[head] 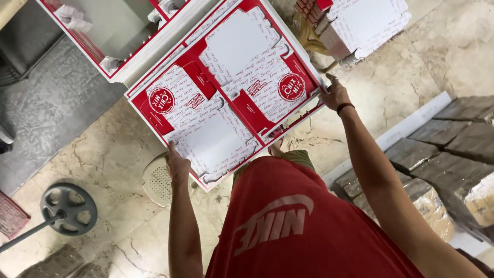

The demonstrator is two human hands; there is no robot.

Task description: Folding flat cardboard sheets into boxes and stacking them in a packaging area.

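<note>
The large flat red-and-white printed cardboard sheet [226,87], an unfolded box blank, lies tilted in front of you on a stack of similar sheets, and you hold it at two edges. Your left hand [177,166] grips its near corner, fingers closed over the edge; your right hand [334,95] presses against its right edge with fingers spread, thumb up. A black band [345,107] circles your right wrist. Beyond sits another stack of white cardboard blanks [365,23]. A round grey weight plate [68,208] lies on the marble floor [103,154], left.
</note>
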